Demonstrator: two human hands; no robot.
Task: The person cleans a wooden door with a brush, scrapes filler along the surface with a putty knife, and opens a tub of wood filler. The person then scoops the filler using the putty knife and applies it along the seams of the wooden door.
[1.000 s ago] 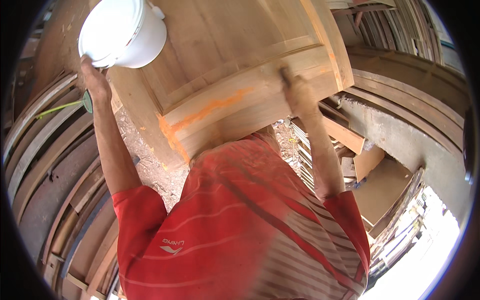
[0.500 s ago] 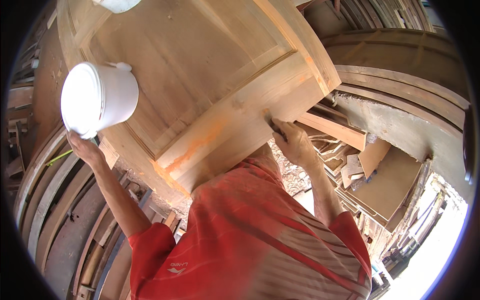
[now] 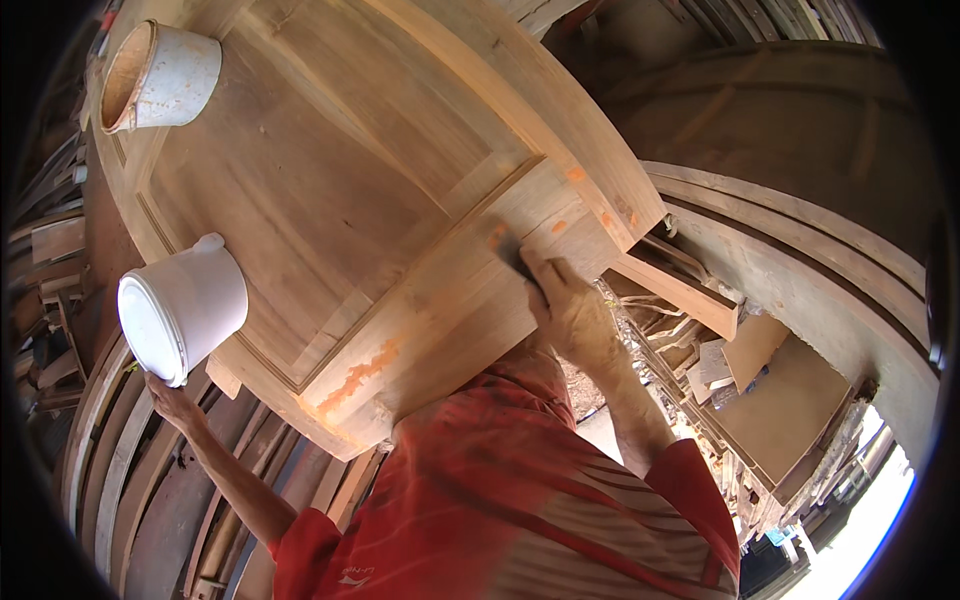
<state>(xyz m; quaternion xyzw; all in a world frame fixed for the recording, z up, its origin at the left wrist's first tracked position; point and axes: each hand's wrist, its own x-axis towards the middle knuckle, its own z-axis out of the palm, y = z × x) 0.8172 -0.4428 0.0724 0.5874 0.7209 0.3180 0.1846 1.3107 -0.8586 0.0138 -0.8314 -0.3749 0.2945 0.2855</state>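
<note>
A panelled wooden door (image 3: 300,150) lies flat in front of me, its near rail (image 3: 440,300) against my body. My right hand (image 3: 578,315) is closed around a putty knife (image 3: 528,268), whose blurred blade meets the rail. Orange filler (image 3: 360,380) is smeared toward the rail's left end, with smaller orange spots near the right end. At the door's left edge is a white bucket (image 3: 205,295) with its lid on. My left hand (image 3: 172,402) grips the lid's rim; some of its fingers are hidden.
An open, stained bucket (image 3: 185,78) stands on the door's far left part. Long boards (image 3: 150,480) lean in a row at the lower left. On the right are a concrete ledge (image 3: 790,270), stacked curved planks (image 3: 780,200) and flat board offcuts (image 3: 790,400).
My view has shifted, bringing the stained bucket further into sight. The putty knife has moved a little along the rail. My left hand stays at the white bucket's rim.
</note>
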